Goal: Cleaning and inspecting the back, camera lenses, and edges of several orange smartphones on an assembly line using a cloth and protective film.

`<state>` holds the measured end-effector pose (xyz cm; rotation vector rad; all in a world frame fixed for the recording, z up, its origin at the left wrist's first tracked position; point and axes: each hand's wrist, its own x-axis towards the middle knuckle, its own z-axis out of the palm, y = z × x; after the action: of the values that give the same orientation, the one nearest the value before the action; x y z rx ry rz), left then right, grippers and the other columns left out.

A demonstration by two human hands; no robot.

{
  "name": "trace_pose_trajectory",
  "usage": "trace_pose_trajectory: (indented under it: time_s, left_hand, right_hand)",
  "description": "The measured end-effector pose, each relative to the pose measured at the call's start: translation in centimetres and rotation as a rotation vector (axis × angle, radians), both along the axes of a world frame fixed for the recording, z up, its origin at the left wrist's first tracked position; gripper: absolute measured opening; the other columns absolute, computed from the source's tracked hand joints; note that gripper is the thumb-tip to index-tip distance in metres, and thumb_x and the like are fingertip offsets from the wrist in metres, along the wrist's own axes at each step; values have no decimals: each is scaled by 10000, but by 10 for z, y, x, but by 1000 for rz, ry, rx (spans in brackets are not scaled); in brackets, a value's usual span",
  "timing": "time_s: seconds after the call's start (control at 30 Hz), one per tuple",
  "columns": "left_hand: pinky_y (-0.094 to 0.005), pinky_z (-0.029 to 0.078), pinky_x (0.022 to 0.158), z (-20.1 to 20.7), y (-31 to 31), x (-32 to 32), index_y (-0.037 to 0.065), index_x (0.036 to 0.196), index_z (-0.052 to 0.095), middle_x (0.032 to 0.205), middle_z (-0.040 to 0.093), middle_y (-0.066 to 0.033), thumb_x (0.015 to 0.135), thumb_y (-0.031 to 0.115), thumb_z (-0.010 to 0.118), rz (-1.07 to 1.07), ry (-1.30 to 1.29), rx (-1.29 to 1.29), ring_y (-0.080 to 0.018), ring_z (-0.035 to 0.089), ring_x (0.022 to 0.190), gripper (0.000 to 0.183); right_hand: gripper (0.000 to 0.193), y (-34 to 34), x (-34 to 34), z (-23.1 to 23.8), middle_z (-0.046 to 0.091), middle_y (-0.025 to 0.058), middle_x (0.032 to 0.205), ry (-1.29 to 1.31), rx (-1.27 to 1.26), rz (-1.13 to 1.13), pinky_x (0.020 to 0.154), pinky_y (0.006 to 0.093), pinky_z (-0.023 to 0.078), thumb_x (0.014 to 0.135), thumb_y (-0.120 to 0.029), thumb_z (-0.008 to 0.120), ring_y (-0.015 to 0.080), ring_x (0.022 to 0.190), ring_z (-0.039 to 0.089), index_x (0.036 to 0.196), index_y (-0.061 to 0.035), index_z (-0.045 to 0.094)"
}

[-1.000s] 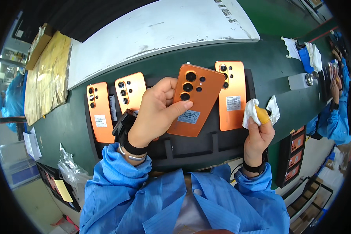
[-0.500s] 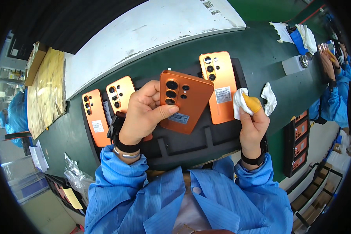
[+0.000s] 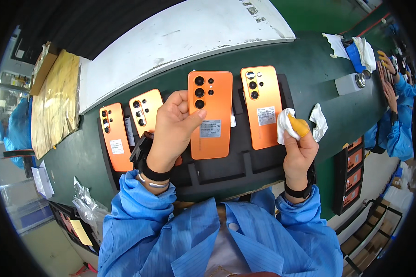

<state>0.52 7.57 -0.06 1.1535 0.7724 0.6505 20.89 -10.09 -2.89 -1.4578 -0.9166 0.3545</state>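
Gripped at its left edge, an orange phone (image 3: 217, 104) is held over a black tray (image 3: 208, 176) by my left hand (image 3: 173, 127), thumb on its back. Its dark camera lenses and a pale label face me. My right hand (image 3: 300, 159) pinches a white cloth (image 3: 284, 131); a yellow finger cot (image 3: 300, 125) covers one fingertip. Beside that hand, an orange phone (image 3: 263, 120) lies back up in the tray. Farther left are two more, one at the tray's end (image 3: 116, 138) and another (image 3: 145, 106) partly hidden by my left wrist.
A crumpled white wipe (image 3: 318, 121) lies on the green table (image 3: 309, 69). Beyond are a clear bottle (image 3: 349, 84) and a blue holder (image 3: 356, 54). A co-worker's hands (image 3: 389, 87) are at the far right. A white board (image 3: 180, 37) borders the back; plastic wrap (image 3: 88, 203) is at left.
The phone in my left hand has turned from tilted to nearly upright, its back now facing me more squarely. My right hand keeps the cloth in nearly the same place.
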Motion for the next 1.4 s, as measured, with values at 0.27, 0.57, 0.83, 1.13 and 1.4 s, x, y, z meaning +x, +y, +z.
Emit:
trace_pose_trajectory:
  time_s: [0.27,0.57,0.83,1.13,1.4]
  left_hand:
    - [-347,490,938,6,-5,-10,60,1370,549,1282,555,-117,832,44,736,246,358,818,-227,559,1198,570]
    - [-350,530,626,20,-16,-96,15,1482,417,887,646,-115,757,358,856,391,1078,902,-238,664,762,914]
    - [-355,534,644,12,4,-78,-27,1498,366,998,640,-180,742,290,864,284,1036,954,-285,677,798,960]
    - [-423,533,696,9,14,-84,-45,1530,278,913,659,-173,727,233,870,203,859,755,-335,674,834,1036]
    - [-288,529,665,8,8,-86,3,1533,295,940,626,-121,779,-28,795,259,447,498,-182,687,810,906]
  right_hand:
    - [235,-2,4,-6,677,38,1094,72,16,-9,877,225,467,973,53,577,99,994,608,1193,45,660]
    - [287,-7,13,-10,710,112,1144,67,27,39,937,270,493,961,54,572,165,1034,663,1238,67,648]
    - [281,-6,14,-13,717,106,1119,-2,-36,13,894,255,506,963,28,598,149,1003,668,1235,61,659]
    - [330,-13,16,-13,707,133,1168,-115,-137,2,975,290,503,958,38,565,200,1063,681,1279,71,634]
    - [287,-3,10,-5,720,117,1123,-139,-183,-71,918,277,500,967,-19,612,160,1012,665,1235,69,660]
